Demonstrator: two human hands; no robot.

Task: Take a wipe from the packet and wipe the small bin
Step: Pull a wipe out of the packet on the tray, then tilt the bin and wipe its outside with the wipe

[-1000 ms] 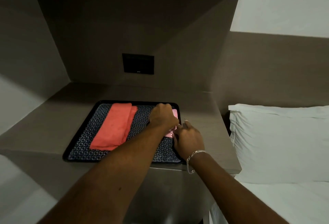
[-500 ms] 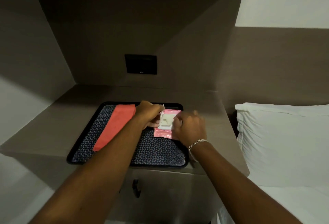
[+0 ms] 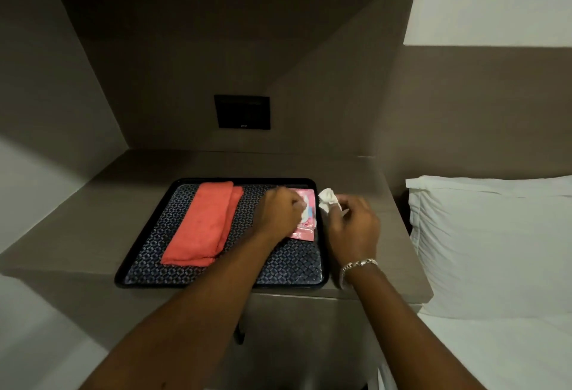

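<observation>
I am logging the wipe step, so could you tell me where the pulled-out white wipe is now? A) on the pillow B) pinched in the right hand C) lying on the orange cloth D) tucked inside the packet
B: the right hand pinches the white wipe beside the tray, while the left hand rests on the pink packet.

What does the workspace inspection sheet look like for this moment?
Surface: brown bedside ledge carrying a black tray with patterned liner.
Job's things: pink wipe packet on the tray's right side; white wipe pulled out; small bin not in view.
Clutter: folded orange cloth on the tray.
Grippers: left hand presses the packet; right hand pinches the wipe.
Cables: nothing seen.
Surroundings: dark wall panel, white pillow.
</observation>
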